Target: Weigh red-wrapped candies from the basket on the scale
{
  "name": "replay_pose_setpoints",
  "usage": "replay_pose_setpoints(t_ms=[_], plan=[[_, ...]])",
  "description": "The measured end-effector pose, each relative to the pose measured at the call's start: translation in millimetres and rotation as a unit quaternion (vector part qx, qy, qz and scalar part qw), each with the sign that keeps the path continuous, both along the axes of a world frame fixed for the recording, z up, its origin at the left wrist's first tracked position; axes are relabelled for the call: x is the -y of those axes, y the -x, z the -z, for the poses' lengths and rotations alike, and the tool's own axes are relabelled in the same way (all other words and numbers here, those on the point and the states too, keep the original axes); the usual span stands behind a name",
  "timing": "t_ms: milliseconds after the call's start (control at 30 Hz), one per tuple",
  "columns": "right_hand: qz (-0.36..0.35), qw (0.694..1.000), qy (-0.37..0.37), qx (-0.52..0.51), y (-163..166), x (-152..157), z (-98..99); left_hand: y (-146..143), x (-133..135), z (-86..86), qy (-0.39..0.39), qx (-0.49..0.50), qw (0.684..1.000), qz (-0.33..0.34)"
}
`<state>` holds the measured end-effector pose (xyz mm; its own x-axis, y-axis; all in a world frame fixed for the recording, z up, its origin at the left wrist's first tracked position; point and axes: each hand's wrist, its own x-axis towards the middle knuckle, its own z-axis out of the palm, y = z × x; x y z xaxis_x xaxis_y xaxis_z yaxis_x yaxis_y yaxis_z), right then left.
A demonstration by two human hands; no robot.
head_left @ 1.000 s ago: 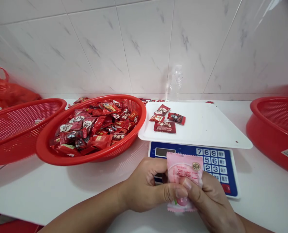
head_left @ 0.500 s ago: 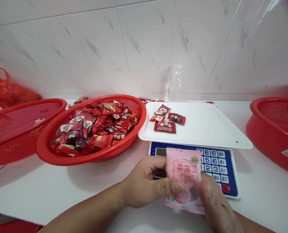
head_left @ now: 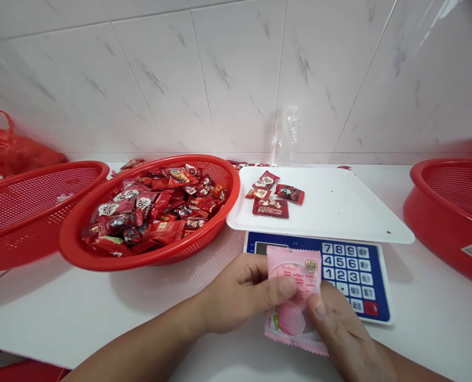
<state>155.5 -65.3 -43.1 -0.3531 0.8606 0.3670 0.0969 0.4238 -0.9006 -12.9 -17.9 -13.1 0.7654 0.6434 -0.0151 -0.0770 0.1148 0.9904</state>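
Note:
A pink candy packet (head_left: 294,318) with a peach picture is held upright between both hands, in front of the blue keypad of a weighing scale (head_left: 379,276). My left hand (head_left: 239,294) grips its left side, thumb pressed across the front. On the lower right, my right hand (head_left: 339,329) pinches it with the thumb in front; the fingers behind are hidden. Beyond the packet, the scale's white tray (head_left: 339,204) carries several small red wrapped candies (head_left: 271,208) at its left end.
Left of the scale, a red basket (head_left: 148,263) is heaped with red-wrapped candies. Another red basket (head_left: 21,233) and a red plastic bag (head_left: 25,151) are farther left. A red basin (head_left: 430,212) stands at the right. A clear bottle (head_left: 289,135) stands by the tiled wall.
The packet has shifted slightly left and down with my hands. My left thumb has moved up across its front, and my right thumb has slid left and in.

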Motion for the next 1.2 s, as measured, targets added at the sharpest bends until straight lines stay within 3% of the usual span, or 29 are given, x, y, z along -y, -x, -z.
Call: replay_pose_setpoints(t_ms=[167,700,933,1200], plan=[[-0.003,0.999,0.042,0.005,4,-3,-7.1,0,1,-4.0,-0.032,-0.024,0.999,0.003],[-0.048,0.998,0.026,-0.037,5,-1,-5.5,1,10,-6.2,-0.083,-0.032,0.996,0.018],[-0.025,0.996,0.087,-0.028,5,-4,-0.8,-3,7,5.3,-0.097,0.049,0.991,-0.076],[-0.021,0.994,0.107,-0.023,6,0,0.1,2,5,19.0,-0.044,0.076,0.992,-0.092]])
